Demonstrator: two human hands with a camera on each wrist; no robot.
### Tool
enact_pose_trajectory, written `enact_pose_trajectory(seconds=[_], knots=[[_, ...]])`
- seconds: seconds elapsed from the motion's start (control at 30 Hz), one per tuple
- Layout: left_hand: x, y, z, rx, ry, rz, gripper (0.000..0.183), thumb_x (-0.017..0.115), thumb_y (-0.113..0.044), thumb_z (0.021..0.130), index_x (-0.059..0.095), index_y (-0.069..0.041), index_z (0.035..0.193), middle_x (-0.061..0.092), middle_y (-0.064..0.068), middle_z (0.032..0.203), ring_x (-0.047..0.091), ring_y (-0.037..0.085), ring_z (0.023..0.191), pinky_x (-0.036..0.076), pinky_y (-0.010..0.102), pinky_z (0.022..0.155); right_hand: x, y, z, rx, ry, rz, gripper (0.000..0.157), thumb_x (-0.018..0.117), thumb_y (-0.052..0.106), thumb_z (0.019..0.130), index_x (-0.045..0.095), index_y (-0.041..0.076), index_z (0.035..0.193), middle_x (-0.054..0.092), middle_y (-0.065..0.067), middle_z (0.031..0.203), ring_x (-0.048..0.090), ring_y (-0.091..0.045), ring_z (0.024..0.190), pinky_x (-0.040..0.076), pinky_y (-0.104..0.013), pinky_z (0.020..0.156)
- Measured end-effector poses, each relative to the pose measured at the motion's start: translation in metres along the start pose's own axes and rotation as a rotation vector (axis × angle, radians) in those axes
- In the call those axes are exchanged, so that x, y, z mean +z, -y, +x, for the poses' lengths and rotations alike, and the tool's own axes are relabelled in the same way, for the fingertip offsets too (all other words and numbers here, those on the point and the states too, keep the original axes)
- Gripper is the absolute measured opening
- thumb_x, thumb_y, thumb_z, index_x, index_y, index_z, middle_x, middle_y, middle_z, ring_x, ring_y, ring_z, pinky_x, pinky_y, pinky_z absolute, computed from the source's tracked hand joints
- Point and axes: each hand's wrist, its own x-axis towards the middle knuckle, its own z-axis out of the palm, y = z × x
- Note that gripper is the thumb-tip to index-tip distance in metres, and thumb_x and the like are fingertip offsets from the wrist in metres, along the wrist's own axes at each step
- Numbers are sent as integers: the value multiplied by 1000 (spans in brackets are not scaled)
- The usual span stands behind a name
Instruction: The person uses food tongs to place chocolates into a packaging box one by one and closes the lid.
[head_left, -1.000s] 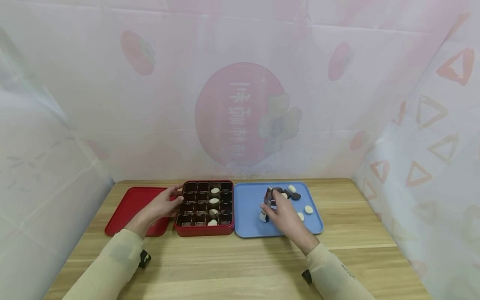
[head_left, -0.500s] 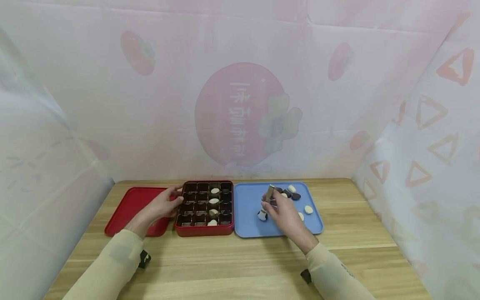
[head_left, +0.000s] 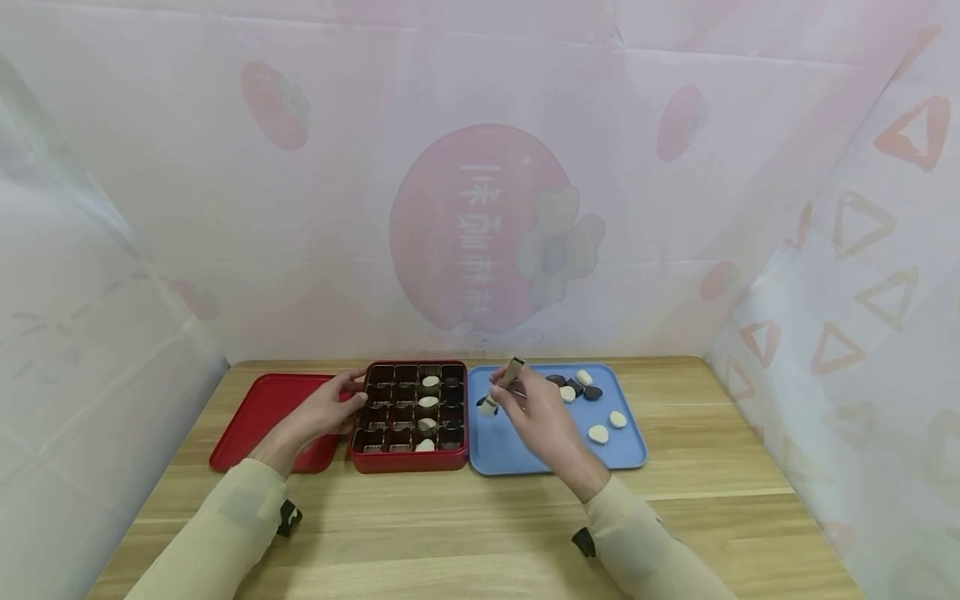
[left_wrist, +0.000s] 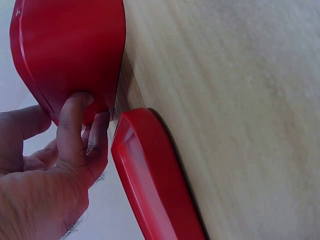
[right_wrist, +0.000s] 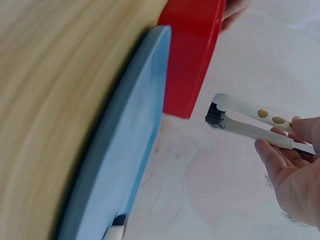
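Observation:
In the head view my right hand (head_left: 542, 417) pinches a pair of small tongs (head_left: 504, 383) over the left part of the blue tray (head_left: 498, 450). Seen from the right wrist, the tongs have white arms with gold dots, and their tips hold a dark ridged chocolate (right_wrist: 216, 116). The red box (head_left: 408, 462) stands left of the tray; its dark divided insert carries white chocolates (head_left: 427, 402) in one column and dark ones in the rightmost. My left hand (head_left: 322, 410) rests its fingertips against the box's left wall, thumb near the rim.
A red lid (head_left: 258, 417) lies left of the box, partly behind my left forearm. Several dark chocolates (head_left: 592, 392) and white chocolates (head_left: 598, 434) lie on the right half of the tray. Patterned white cloth (head_left: 337, 250) hangs behind and beside the wooden table (head_left: 420, 533).
My right hand has moved left and lifted the tongs from the middle of the tray toward the box. White chocolates formerly behind it now show. The left hand stays put.

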Motion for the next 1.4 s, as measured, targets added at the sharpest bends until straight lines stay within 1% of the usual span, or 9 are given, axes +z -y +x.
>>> enact_pose_trajectory(seconds=[0.07,0.23,0.33,0.47,0.6,0.83,1.1,1.23,1.4], knots=[[0,0,0,-1,0,5,67,52,-13,126,23,0,186,40,43,179,67,21,98,63,37,80,5,7,3,-3,3,13,17,71,16,120,74,11,135,82,-14,136,81,-32,136,67,-39,113],[0,0,-1,-3,1,8,68,52,-13,127,22,0,186,39,43,179,69,24,106,65,38,82,20,20,9,-55,12,34,18,72,13,118,74,8,135,82,-18,137,82,-32,135,67,-39,113],[0,0,0,-4,5,5,68,51,-13,127,22,0,186,38,43,180,67,22,100,65,38,82,30,26,12,-88,25,50,17,73,11,118,74,6,134,82,-20,137,83,-32,133,68,-38,112],[0,0,0,-5,13,-1,67,51,-13,127,21,0,186,37,43,180,62,21,90,62,38,79,43,33,13,-115,50,68,16,72,10,118,74,5,133,83,-17,132,84,-31,127,68,-36,110],[-1,-1,-1,-7,11,4,67,51,-13,127,21,0,186,38,43,180,65,19,93,64,36,80,57,40,12,-124,91,89,17,70,11,119,74,5,135,82,-16,131,84,-30,125,68,-30,109],[-1,-1,0,-13,4,-12,67,51,-13,127,22,0,186,39,43,180,71,19,100,65,35,80,79,46,12,-107,147,83,17,68,17,121,74,9,135,81,-11,131,85,-25,125,66,-20,104],[-1,2,2,-11,5,-3,67,51,-14,127,21,-1,186,39,42,180,75,31,126,69,37,87,98,43,14,-63,178,161,17,67,16,122,73,9,136,80,-11,131,85,-25,127,65,-18,103],[-1,2,2,-10,0,2,67,51,-15,127,22,-1,186,40,42,179,75,30,123,69,38,87,103,40,14,-51,185,175,16,66,18,122,71,12,136,78,-11,134,83,-26,132,65,-19,105],[0,2,2,-1,1,-3,66,52,-14,127,23,0,185,41,43,178,73,23,111,68,36,83,99,38,15,-33,196,227,19,65,18,123,67,12,140,76,-13,142,80,-28,139,64,-24,111]])
